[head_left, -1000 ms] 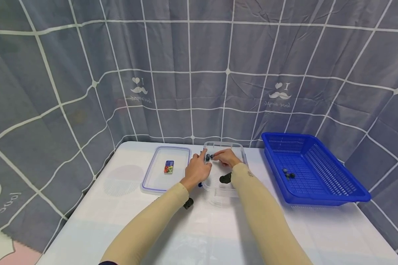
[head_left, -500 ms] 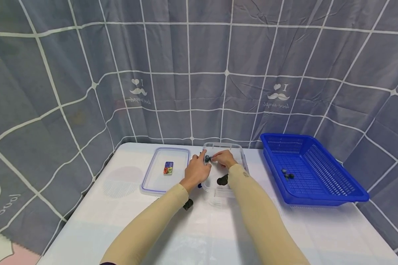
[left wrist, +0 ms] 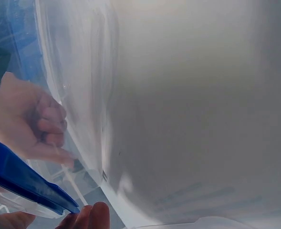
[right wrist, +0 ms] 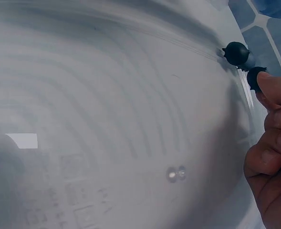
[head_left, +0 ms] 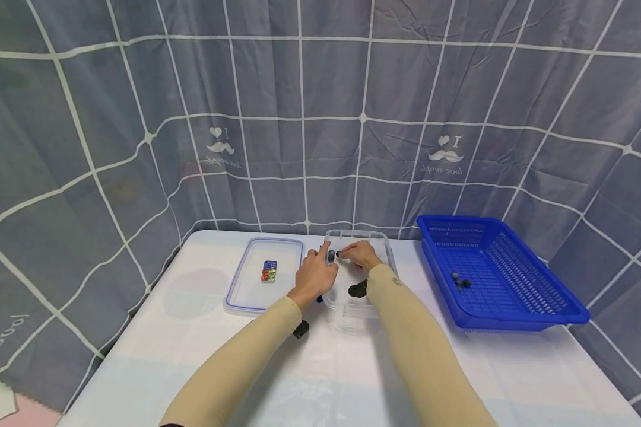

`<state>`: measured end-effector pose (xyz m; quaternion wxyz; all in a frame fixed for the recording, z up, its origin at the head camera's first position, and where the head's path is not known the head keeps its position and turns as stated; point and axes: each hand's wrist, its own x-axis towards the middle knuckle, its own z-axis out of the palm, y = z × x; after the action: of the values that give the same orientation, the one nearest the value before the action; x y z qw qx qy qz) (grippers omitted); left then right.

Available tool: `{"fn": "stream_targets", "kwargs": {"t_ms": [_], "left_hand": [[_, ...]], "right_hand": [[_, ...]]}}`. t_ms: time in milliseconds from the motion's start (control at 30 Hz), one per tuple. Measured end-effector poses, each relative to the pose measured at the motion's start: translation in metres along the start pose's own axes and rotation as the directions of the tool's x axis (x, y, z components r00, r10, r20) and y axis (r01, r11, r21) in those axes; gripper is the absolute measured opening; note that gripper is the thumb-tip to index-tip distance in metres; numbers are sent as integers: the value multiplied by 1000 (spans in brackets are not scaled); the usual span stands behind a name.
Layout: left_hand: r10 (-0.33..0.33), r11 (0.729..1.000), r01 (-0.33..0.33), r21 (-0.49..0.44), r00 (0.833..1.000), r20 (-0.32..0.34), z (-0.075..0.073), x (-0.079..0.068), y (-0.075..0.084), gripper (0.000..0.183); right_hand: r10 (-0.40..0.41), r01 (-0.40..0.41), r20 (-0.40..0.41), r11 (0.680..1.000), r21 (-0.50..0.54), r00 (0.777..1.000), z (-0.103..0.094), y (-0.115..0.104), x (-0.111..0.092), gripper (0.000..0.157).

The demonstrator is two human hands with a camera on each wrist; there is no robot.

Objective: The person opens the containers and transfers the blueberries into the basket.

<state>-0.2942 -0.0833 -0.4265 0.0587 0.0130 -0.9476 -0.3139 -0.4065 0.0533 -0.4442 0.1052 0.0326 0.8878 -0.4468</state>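
In the head view, a clear plastic box (head_left: 354, 307) stands at the table's far side. My left hand (head_left: 316, 274) grips its left wall, index finger extended along the rim. The left wrist view shows those fingertips (left wrist: 98, 217) by a blue latch (left wrist: 28, 179). Inside the box, my right hand (head_left: 361, 254) pinches a dark blueberry (right wrist: 255, 79) between thumb and fingertip. Close beside it, another blueberry (right wrist: 235, 52), crown visible, sits at the box's edge, with a paler one partly hidden behind it. These form a small cluster of blueberries (head_left: 331, 255) near my left index finger.
Left of the box lies a clear lid (head_left: 243, 284) with a blue seal, a small colourful packet (head_left: 269, 271) on it. At right stands a blue basket (head_left: 518, 323) holding several dark berries (head_left: 459, 281). A grey grid curtain (head_left: 331, 148) hangs behind the table.
My right hand has shifted slightly left and down inside the box, still pinching the blueberry near the others. The left hand keeps its hold on the box wall.
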Motion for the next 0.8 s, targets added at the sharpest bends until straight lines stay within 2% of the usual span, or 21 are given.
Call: {"fn": "stream_targets", "kwargs": {"t_ms": [200, 467, 800], "left_hand": [[4, 1000, -4, 7, 1000, 3, 1, 1, -1, 62], [-2, 1000, 2, 9, 1000, 7, 0, 1, -1, 63], [-14, 1000, 13, 12, 1000, 21, -2, 1, 0, 63]], "right_hand": [[-19, 18, 19, 999, 35, 1000, -6, -4, 0, 22], [-120, 111, 96, 989, 97, 988, -27, -15, -8, 27], [-177, 174, 116, 984, 31, 977, -63, -28, -21, 33]]}}
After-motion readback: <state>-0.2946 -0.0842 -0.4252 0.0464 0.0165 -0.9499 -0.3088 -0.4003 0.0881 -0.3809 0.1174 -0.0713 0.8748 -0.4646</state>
